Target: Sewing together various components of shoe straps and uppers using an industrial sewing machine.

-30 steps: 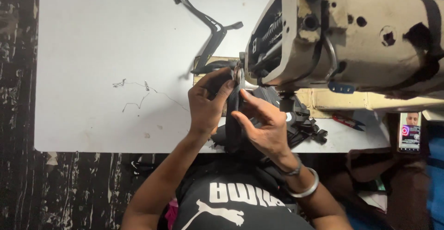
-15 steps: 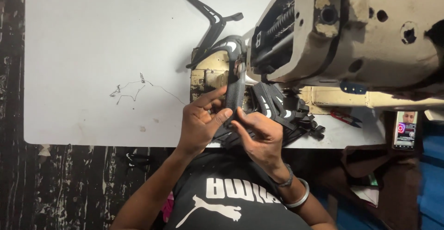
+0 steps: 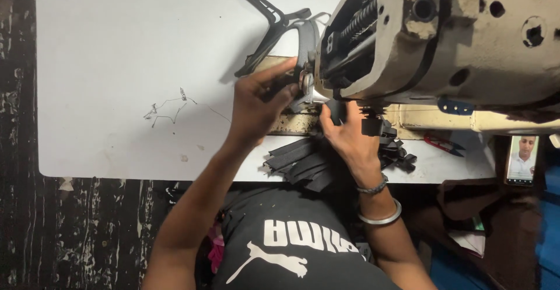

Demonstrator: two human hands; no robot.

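Black strap piece (image 3: 303, 45) lies under the head of the sewing machine (image 3: 443, 39), at the presser foot (image 3: 312, 94), on the machine's worn bed plate (image 3: 289, 123). Its far end runs up and away across the white bench (image 3: 116, 62) as a thin black strip.

Left hand (image 3: 256, 106) rests on the bed plate just left of the presser foot; its grip is narrow, fingertips pressed flat against the black material beside the foot. Right hand (image 3: 347, 132) sits directly in front of the needle area, fingers curled under the machine head. Its fingertips are hidden by the head, so its grip cannot be told. The right wrist carries a metal bangle (image 3: 382, 217) and a beaded band (image 3: 373, 188).

A heap of cut black strips (image 3: 306, 164) lies at the near bench edge, between the two forearms. Red-handled snips (image 3: 440, 143) lie on the bench to the right. A phone (image 3: 521, 160) with a lit screen stands at the right edge.
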